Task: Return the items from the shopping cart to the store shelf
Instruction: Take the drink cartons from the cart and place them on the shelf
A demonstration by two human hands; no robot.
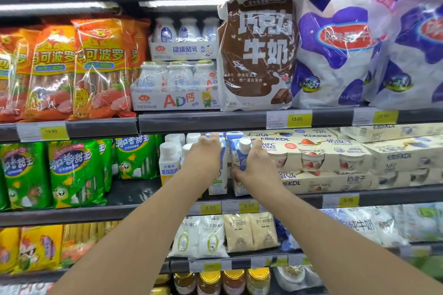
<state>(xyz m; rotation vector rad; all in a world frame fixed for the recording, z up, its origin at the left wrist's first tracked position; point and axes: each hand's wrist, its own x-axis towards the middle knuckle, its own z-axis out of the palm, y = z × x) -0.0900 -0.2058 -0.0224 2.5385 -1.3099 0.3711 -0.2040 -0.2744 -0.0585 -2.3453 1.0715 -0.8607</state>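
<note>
Both arms reach into the third shelf [134, 208] of the store rack. My left hand [203, 158] wraps around a blue and white milk carton [221, 175] standing at the shelf front; most of that carton is hidden behind the hand. My right hand [257, 165] grips a second blue and white carton with a white round cap [242, 158], tilted slightly left, right beside the first one. More cartons of the same kind stand behind them. The shopping cart is out of view.
White yogurt bottles [169, 163] stand just left of the cartons; cream yogurt multipacks [323, 158] lie stacked to the right. Green sausage bags [74, 170] fill the left. The shelf above [203, 122] hangs low over the cartons. Pouches and jars sit below.
</note>
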